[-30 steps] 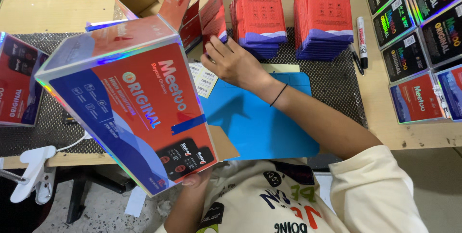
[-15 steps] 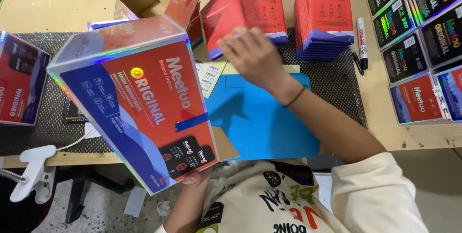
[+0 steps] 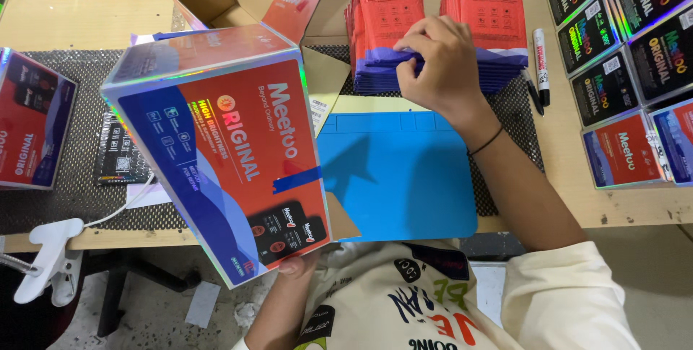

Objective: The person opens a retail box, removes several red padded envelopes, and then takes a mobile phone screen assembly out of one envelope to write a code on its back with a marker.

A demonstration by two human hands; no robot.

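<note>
Left hand [image 3: 297,265] clamped under open retail box [image 3: 224,155]; right hand [image 3: 433,61] pinching a packet from the stack [image 3: 386,32], none yet boxed

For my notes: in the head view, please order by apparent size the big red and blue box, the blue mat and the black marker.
1. Big red and blue box, though nearness inflates it.
2. Blue mat.
3. Black marker.

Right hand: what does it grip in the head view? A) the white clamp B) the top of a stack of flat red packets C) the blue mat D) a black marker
B: the right hand pinches the stack of flat red packets behind the blue mat; the marker lies untouched.
</note>
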